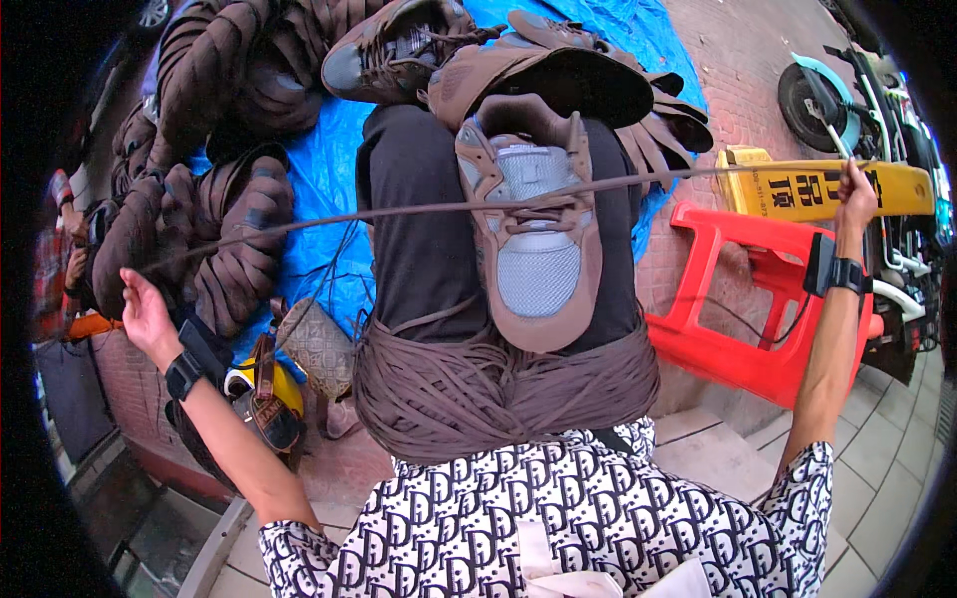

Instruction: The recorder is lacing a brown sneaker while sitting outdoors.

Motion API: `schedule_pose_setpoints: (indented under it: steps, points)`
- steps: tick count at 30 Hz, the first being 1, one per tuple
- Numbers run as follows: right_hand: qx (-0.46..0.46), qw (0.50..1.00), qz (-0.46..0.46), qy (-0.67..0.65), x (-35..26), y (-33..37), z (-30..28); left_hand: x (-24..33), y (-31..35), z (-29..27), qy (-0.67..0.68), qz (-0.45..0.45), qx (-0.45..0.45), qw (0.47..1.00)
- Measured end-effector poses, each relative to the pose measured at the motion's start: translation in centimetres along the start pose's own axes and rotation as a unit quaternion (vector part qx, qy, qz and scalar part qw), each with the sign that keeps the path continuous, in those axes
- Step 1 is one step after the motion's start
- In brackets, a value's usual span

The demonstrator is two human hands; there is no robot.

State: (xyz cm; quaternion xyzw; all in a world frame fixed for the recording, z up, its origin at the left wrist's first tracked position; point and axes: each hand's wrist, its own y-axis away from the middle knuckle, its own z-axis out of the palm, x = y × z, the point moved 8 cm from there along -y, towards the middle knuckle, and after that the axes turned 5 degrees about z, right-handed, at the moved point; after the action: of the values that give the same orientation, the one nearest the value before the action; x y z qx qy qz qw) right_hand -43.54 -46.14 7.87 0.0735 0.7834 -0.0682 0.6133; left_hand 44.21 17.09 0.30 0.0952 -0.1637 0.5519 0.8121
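A brown and grey sneaker [543, 239] lies on my lap, toe toward me, its lower eyelets crossed by lace. A long brown shoelace [399, 211] stretches taut across it, with my arms spread wide. At the far left, my left hand [150, 311] pinches one end. Out to the right, my right hand [855, 194] is closed around the other end, above a red stool. A thick bundle of brown laces [439, 394] is draped over my thighs, between the shoe and my patterned shirt.
More brown sneakers [394, 55] and stacked shoe pieces [239, 234] cover a blue tarp [324, 264] ahead and left. On the right stand a red plastic stool [733, 319], a yellow barrier [822, 189] and parked two-wheelers [812, 105]. Another person's sleeve [55, 239] shows far left.
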Motion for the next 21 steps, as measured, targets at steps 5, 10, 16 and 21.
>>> schedule_pose_setpoints:
  steps: [5,10,16,21]
  points:
    - [-0.164,0.980,0.002,-0.113,0.1,1.2,4.5,-1.4,0.2,-6.1,-0.084,-0.090,0.028,0.992]
    - [-0.371,0.827,0.023,-0.421,-8.5,5.2,9.5,-2.7,-1.0,-1.0,-0.440,0.065,-0.024,0.895]
    - [-0.373,0.736,0.114,-0.553,-11.6,5.6,9.9,1.0,-5.8,-0.6,-0.542,0.017,-0.060,0.838]
    - [-0.399,0.839,0.081,-0.361,-8.2,4.1,10.2,10.0,-9.5,-5.3,-0.455,0.065,0.000,0.888]
